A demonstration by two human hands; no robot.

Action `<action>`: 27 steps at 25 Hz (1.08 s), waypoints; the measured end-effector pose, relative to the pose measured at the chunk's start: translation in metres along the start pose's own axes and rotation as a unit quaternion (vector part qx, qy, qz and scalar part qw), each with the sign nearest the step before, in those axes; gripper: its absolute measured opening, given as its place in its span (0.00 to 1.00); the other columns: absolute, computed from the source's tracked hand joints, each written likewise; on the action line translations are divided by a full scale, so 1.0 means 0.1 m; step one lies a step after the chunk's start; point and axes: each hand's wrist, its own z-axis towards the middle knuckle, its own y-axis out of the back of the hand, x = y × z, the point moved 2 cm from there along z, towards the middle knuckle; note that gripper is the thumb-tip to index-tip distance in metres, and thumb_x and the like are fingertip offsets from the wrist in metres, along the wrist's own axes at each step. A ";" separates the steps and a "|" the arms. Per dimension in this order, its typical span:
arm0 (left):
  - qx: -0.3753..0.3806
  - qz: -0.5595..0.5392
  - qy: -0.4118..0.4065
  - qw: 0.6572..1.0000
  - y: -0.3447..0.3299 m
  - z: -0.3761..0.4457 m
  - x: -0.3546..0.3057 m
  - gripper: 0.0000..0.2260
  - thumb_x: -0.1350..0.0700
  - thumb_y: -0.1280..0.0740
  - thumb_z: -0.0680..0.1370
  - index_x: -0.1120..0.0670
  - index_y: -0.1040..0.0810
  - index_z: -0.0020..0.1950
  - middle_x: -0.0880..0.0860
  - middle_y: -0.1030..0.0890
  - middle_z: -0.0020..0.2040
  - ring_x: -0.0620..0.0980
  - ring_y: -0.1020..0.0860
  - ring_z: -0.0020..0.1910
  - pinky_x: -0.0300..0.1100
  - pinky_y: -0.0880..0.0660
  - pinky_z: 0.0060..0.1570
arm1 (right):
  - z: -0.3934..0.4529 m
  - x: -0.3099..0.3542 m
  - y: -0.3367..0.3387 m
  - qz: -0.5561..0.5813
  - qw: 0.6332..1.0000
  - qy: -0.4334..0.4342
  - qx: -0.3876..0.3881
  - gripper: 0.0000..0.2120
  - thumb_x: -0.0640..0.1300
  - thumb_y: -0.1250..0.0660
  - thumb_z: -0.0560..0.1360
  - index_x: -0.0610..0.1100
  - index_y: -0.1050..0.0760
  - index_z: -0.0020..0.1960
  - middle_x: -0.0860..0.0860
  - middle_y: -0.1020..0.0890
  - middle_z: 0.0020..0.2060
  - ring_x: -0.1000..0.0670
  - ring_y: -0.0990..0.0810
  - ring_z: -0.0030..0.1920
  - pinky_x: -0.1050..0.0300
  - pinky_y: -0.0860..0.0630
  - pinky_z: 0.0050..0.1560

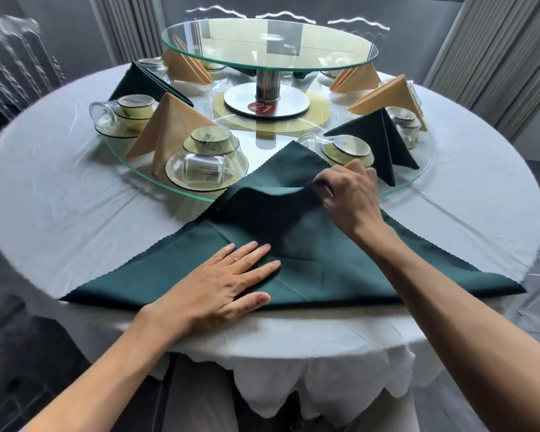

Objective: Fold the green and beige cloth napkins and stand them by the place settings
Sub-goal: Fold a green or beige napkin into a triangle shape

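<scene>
A large green napkin lies spread as a wide triangle on the near edge of the round worktop, its far point reaching up onto the rim of the lower glass turntable. The left hand lies flat on the cloth, fingers straight and pressing it down near the front edge. The right hand pinches a fold of the same napkin between thumb and fingers and lifts it, so the cloth rises in a dark ridge between the two hands.

On the lower turntable I count six folded napkins standing like tents: four beige ones, at near left, far left, far right and right, and two green ones, at left and right. Between them sit stacks of upturned bowls and glass cups on plates; four stacks are plain to see, at far left, near left, centre right and far right. A smaller glass turntable stands raised on a metal post in the middle.
</scene>
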 end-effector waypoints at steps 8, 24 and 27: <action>-0.141 0.085 0.001 0.986 -0.03 -0.01 -0.21 0.25 0.41 0.48 0.81 0.52 0.25 0.71 0.53 0.26 0.72 0.51 0.28 0.71 0.50 0.32 0.71 | 0.50 -0.02 -0.14 -0.039 0.993 -0.108 -0.003 0.10 0.51 0.36 0.78 0.46 0.22 0.43 0.46 0.18 0.39 0.43 0.23 0.48 0.49 0.36 0.55; -0.160 0.078 0.123 0.976 -0.22 0.04 -0.42 0.26 0.44 0.48 0.81 0.56 0.24 0.70 0.56 0.25 0.71 0.54 0.27 0.70 0.54 0.33 0.70 | 0.70 0.06 -0.26 -0.060 0.996 -0.073 0.001 0.05 0.43 0.36 0.78 0.45 0.22 0.49 0.46 0.17 0.46 0.41 0.26 0.51 0.46 0.36 0.56; -0.168 0.056 0.136 0.975 -0.20 0.07 -0.47 0.25 0.47 0.47 0.80 0.58 0.22 0.67 0.57 0.23 0.68 0.54 0.25 0.68 0.51 0.30 0.69 | 0.72 0.05 -0.26 -0.060 0.995 -0.074 -0.015 0.05 0.43 0.36 0.78 0.45 0.22 0.49 0.45 0.17 0.46 0.40 0.25 0.51 0.47 0.36 0.55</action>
